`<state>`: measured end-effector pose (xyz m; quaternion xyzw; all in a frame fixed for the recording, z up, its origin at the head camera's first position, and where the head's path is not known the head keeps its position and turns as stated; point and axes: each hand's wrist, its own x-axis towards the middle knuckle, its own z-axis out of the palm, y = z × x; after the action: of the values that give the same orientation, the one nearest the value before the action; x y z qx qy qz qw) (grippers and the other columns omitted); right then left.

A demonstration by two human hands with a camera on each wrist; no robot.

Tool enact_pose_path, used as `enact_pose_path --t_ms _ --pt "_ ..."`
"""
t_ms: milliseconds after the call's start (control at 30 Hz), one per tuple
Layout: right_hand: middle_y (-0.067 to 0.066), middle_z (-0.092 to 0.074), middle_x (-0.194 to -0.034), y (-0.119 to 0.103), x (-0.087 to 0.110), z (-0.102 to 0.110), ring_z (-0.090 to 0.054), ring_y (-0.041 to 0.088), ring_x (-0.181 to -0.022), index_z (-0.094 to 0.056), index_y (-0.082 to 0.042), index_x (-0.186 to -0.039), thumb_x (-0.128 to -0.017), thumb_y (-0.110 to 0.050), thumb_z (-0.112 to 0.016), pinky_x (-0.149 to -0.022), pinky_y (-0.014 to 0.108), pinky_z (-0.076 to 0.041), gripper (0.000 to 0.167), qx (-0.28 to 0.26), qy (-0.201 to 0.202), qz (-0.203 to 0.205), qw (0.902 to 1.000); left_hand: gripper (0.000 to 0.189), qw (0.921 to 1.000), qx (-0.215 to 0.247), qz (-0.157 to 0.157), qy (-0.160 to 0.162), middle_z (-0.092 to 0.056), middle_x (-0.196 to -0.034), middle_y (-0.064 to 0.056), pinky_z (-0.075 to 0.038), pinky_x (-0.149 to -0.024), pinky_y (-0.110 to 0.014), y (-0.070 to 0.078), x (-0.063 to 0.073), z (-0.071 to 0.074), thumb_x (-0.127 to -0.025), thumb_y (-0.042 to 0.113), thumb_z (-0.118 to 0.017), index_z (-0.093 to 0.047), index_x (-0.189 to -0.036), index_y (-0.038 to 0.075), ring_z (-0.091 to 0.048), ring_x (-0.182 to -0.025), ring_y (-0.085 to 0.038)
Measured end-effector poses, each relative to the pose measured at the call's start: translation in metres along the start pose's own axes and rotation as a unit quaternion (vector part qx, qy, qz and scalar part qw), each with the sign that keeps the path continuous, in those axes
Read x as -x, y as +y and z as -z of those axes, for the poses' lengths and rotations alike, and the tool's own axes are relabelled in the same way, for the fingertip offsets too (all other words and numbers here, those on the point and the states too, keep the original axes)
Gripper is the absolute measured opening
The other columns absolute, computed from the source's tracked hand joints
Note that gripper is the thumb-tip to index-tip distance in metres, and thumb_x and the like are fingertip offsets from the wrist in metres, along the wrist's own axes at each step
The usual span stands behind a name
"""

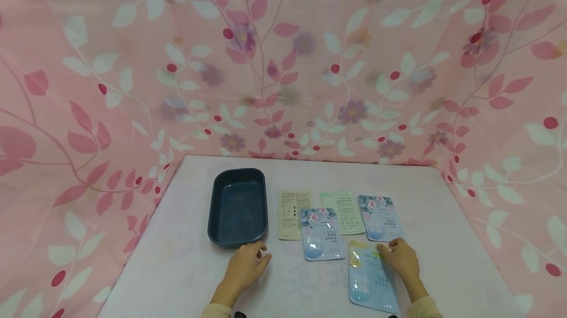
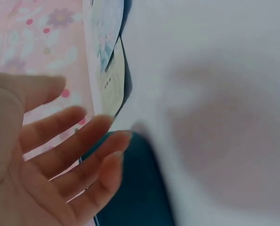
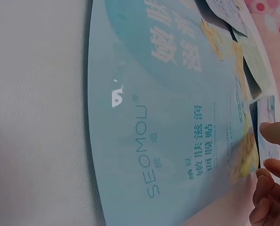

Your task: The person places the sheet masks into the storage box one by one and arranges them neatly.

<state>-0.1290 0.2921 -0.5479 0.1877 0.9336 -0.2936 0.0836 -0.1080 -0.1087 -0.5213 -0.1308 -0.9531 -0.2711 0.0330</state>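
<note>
My left hand [image 1: 243, 269] hovers by the near edge of a dark blue rectangular dish [image 1: 238, 209], fingers loosely bent and holding nothing, palm showing in the left wrist view. My right hand [image 1: 400, 260] is over the upper right corner of a light blue sheet mask packet [image 1: 371, 278] with yellow patches. In the right wrist view its thumb [image 3: 275, 133] and forefinger stand apart right by that corner, the other fingers curled. Just beyond lies a blue floral sheet mask packet [image 1: 382, 217], its lower edge close to the fingertips.
Another blue floral packet [image 1: 322, 234] overlaps a cream packet [image 1: 289, 215] and a pale green packet [image 1: 345, 212] mid-table. All lie on a white-covered table [image 1: 177, 269]. Pink flowered cloth [image 1: 283, 86] hangs behind and at both sides.
</note>
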Motion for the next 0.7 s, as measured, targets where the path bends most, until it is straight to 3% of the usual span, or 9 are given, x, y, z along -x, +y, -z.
enact_pose_path --t_ms 100,167,367,533,700 --pt "0.021 -0.058 -0.084 0.0 -0.002 -0.001 -0.055 0.027 -0.069 -0.048 0.012 -0.106 -0.086 -0.03 -0.062 -0.057 0.035 -0.045 0.048 -0.002 0.005 0.0 1.0 0.018 0.9969 -0.025 -0.007 0.075 -0.065 -0.078 -0.004 -0.049 -0.055 -0.03 -0.002 -0.002 0.001 -0.078 0.018 -0.075 -0.067 -0.089 0.006 -0.061 -0.068 -0.016" --pt "0.021 -0.058 -0.084 0.001 -0.003 -0.002 -0.055 0.027 -0.069 -0.048 0.012 -0.106 -0.087 -0.03 -0.061 -0.057 0.035 -0.045 0.048 -0.002 0.005 0.0 1.0 0.02 0.9934 -0.038 -0.008 0.108 -0.065 -0.079 -0.006 -0.051 -0.057 -0.031 -0.004 -0.003 0.003 -0.075 0.015 -0.077 -0.067 -0.089 0.005 -0.062 -0.069 -0.019" --pt "0.025 -0.059 -0.088 0.003 -0.008 -0.005 -0.057 0.029 -0.072 -0.047 0.013 -0.108 -0.087 -0.029 -0.061 -0.059 0.038 -0.047 0.048 0.005 0.004 -0.008 0.9999 0.031 0.9857 -0.078 0.007 0.149 -0.061 -0.08 -0.009 -0.052 -0.058 -0.036 -0.013 0.001 0.002 -0.069 0.009 -0.08 -0.069 -0.097 0.002 -0.059 -0.073 -0.024" --pt "0.026 -0.059 -0.089 0.005 -0.012 -0.007 -0.058 0.03 -0.073 -0.048 0.013 -0.108 -0.088 -0.03 -0.06 -0.06 0.038 -0.047 0.048 0.004 0.005 -0.017 0.9998 0.032 0.9763 -0.096 -0.004 0.194 -0.055 -0.084 -0.011 -0.046 -0.063 -0.037 -0.023 -0.001 0.0 -0.065 0.009 -0.084 -0.072 -0.093 0.002 -0.048 -0.077 -0.024" --pt "0.026 -0.058 -0.092 0.004 -0.011 -0.005 -0.058 0.031 -0.075 -0.048 0.012 -0.108 -0.089 -0.032 -0.059 -0.061 0.039 -0.047 0.049 -0.002 0.001 -0.023 0.9997 0.034 0.9771 -0.096 -0.007 0.19 -0.059 -0.093 -0.014 -0.037 -0.071 -0.046 -0.031 -0.003 0.006 -0.065 0.014 -0.085 -0.072 -0.094 0.003 -0.049 -0.089 -0.031"
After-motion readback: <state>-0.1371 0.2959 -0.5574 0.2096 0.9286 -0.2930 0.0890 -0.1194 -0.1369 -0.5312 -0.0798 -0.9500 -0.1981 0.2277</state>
